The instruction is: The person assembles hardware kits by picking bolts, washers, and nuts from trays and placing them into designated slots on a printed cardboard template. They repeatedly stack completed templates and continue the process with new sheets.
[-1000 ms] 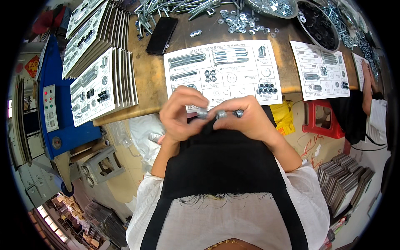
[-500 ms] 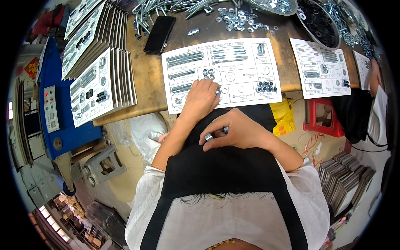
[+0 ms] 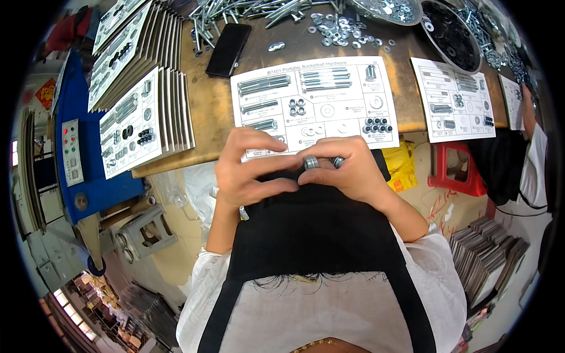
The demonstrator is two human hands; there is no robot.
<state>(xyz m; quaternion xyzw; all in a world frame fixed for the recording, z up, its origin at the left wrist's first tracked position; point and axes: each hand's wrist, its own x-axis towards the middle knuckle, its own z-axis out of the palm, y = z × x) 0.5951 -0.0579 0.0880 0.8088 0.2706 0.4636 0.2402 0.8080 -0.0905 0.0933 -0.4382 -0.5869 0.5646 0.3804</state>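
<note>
The right hand (image 3: 353,170) pinched two small metal nuts (image 3: 321,162) at the near edge of the hardware card (image 3: 315,106), fingers closed around them. The left hand (image 3: 247,170) met it fingertip to fingertip, apparently steadying them. Beyond the card, loose washers (image 3: 341,29) littered the bench (image 3: 200,112).

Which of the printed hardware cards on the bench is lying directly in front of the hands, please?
The central card, flat by itself, its near edge beneath the left hand; the others sit stacked at left or farther right.
</note>
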